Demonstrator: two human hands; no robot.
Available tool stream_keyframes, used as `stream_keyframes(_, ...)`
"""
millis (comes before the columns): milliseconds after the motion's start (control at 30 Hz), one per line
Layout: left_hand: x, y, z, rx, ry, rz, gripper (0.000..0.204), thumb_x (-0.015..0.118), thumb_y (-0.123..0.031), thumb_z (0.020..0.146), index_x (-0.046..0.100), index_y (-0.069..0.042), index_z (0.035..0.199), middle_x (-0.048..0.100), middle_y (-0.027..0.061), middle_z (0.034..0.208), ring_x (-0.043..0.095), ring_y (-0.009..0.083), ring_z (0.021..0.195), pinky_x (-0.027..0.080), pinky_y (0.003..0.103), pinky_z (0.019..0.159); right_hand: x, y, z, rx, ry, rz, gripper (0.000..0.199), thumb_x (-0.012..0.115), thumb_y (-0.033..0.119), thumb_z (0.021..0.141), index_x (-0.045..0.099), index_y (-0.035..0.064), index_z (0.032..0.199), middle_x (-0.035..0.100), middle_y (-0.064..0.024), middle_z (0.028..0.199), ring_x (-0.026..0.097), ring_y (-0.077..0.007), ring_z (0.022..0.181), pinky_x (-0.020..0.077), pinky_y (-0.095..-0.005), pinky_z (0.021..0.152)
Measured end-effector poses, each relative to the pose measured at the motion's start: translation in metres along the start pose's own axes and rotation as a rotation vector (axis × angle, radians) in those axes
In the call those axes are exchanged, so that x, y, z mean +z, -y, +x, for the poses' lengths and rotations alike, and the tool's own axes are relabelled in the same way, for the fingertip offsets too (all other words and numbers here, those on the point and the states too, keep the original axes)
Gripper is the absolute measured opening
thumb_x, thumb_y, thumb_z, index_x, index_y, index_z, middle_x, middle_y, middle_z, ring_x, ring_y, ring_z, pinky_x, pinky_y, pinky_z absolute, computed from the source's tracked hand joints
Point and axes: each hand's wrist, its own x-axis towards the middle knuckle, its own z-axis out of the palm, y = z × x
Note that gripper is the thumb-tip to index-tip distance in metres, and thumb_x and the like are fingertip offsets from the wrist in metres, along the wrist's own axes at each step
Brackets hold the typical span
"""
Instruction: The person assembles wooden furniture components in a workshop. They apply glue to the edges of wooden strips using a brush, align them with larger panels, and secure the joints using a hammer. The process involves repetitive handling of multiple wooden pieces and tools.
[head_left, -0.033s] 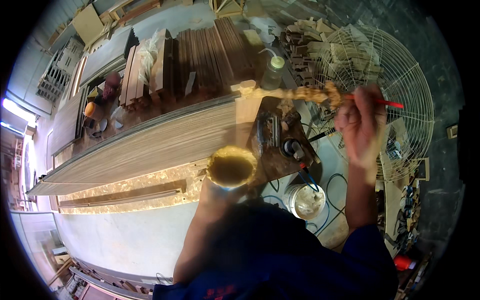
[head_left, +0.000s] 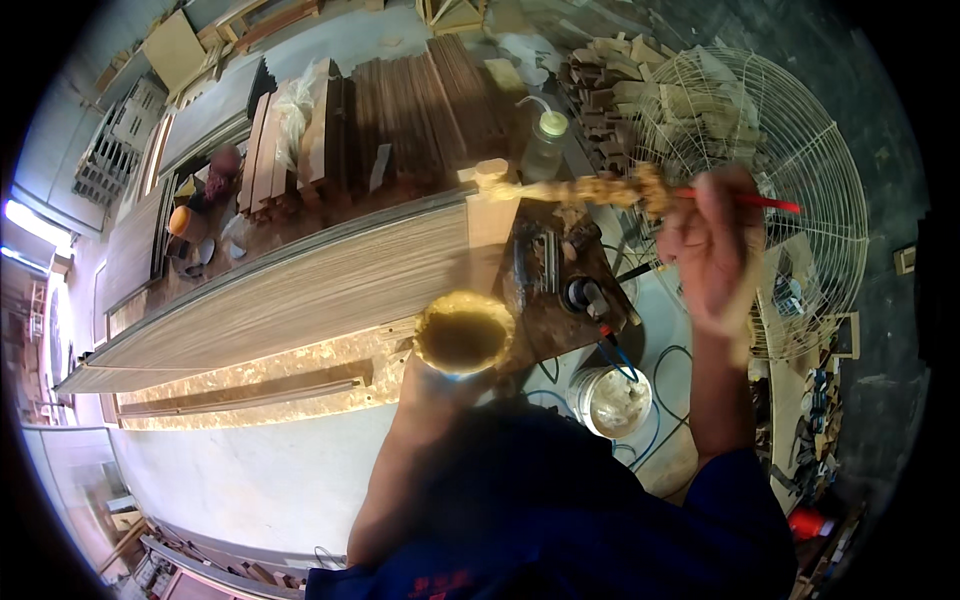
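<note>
My left hand (head_left: 432,388) is closed round a cup (head_left: 420,345) below the panel's edge. Its rim is crusted yellow, and brownish liquid lies inside. The fingers are mostly hidden behind the cup. Over on the right, my right hand (head_left: 712,250) grips a thin brush (head_left: 600,190) between thumb and fingers. The brush has a red end and a shaft caked with lumpy yellow-brown residue. Its tip points left, over a pale wood strip (head_left: 490,225) at the right end of a long wood-grain panel (head_left: 340,270); whether it touches is unclear.
A plastic bottle (head_left: 545,150) with a bent spout stands beyond the brush. Stacked wood strips (head_left: 420,105) fill the far bench. A power tool (head_left: 585,295) sits on a brown board. A white bucket (head_left: 630,425), hoses and a large wire fan guard (head_left: 845,200) are at right.
My right hand and the brush have shifted slightly to the left. My left hand and the cup stay in place.
</note>
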Motion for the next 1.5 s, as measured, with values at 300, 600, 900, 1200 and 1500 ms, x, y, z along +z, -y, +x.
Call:
stream_keyframes(300, 0.002, -0.001, 0.003, 0.054, 0.088, 0.060, 0.046, 0.083, 0.005, 0.078, 0.066, -0.003, 0.120, 0.069, 0.0024, 0.107, 0.065, 0.0139, 0.099, 0.055, 0.032, 0.085, -0.004, 0.008, 0.005, 0.041, -0.025, -0.074, 0.012, 0.060, 0.013, 0.107, 0.057, 0.0011, 0.104, 0.071, -0.0137, 0.084, 0.064, -0.0166, 0.065, 0.0520, -0.0304, 0.060)
stream_keyframes(600, 0.007, 0.005, 0.004, 0.174, 0.038, 0.030, 0.038, 0.081, 0.004, 0.081, 0.066, -0.004, 0.115, 0.067, 0.0000, 0.094, 0.061, 0.0095, 0.081, 0.051, 0.027, 0.067, -0.003, 0.013, 0.007, -0.055, -0.073, -0.144, 0.010, 0.060, 0.009, 0.107, 0.057, -0.0006, 0.103, 0.069, -0.0124, 0.082, 0.061, -0.0153, 0.061, 0.0500, -0.0278, 0.058)
stream_keyframes(900, -0.006, 0.015, 0.006, -0.021, 0.109, 0.019, 0.057, 0.087, 0.004, 0.077, 0.064, -0.003, 0.129, 0.071, 0.0078, 0.113, 0.068, 0.0184, 0.103, 0.058, 0.033, 0.087, 0.008, 0.011, 0.006, -0.095, -0.008, -0.140, 0.009, 0.059, 0.008, 0.107, 0.057, 0.0000, 0.104, 0.068, -0.0128, 0.080, 0.062, -0.0154, 0.063, 0.0500, -0.0284, 0.057)
stream_keyframes(1200, -0.013, 0.018, 0.005, -0.029, 0.142, -0.054, 0.065, 0.088, 0.001, 0.076, 0.060, -0.003, 0.134, 0.072, 0.0102, 0.123, 0.070, 0.0225, 0.112, 0.058, 0.036, 0.098, 0.016, 0.013, -0.006, -0.099, -0.052, -0.083, 0.006, 0.059, 0.005, 0.107, 0.056, 0.0005, 0.104, 0.065, -0.0134, 0.077, 0.060, -0.0172, 0.058, 0.0487, -0.0292, 0.054)
stream_keyframes(1500, -0.009, 0.014, 0.008, 0.053, 0.131, -0.099, 0.059, 0.085, 0.006, 0.077, 0.064, -0.002, 0.131, 0.070, 0.0081, 0.123, 0.066, 0.0208, 0.115, 0.054, 0.036, 0.099, 0.023, 0.006, -0.002, -0.084, -0.055, -0.143, 0.008, 0.059, 0.006, 0.106, 0.056, 0.0001, 0.101, 0.068, -0.0141, 0.079, 0.061, -0.0165, 0.058, 0.0501, -0.0286, 0.054)
